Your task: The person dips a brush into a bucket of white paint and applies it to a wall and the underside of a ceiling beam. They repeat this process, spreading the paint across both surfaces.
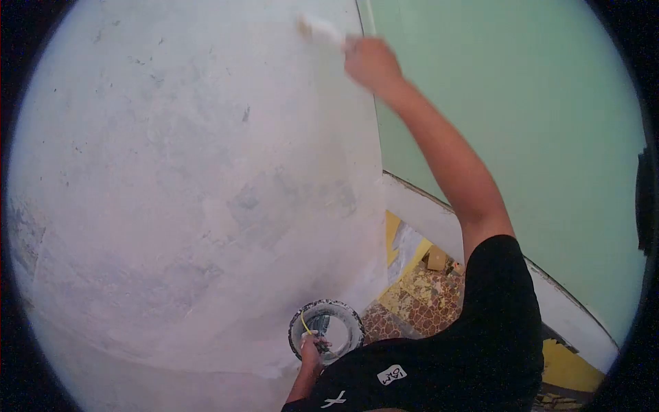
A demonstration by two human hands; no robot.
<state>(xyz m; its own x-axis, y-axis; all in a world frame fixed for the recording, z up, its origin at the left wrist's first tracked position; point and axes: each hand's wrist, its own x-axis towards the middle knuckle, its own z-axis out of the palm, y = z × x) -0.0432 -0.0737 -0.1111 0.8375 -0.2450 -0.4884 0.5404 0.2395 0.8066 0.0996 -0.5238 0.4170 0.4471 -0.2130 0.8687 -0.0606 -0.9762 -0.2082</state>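
My right hand (pixel 373 63) is raised near the top of the view, closed round the handle of a white brush (pixel 321 30). The brush is smeared by motion, its brownish tip over the whitish wall (pixel 171 172); whether it touches the wall I cannot tell. Low in the view, my left hand (pixel 311 347) is closed at the left side of a round bucket (pixel 354 329), holding its thin yellow handle. The bucket has a dark, paint-stained rim and something pale inside.
A smooth green wall (pixel 522 123) meets the whitish one at a corner, with a white strip (pixel 429 209) along its bottom. Below lies a brown patterned floor (pixel 432 295) with yellow stains, yellow and silvery sheets, and a small cardboard piece (pixel 436 259).
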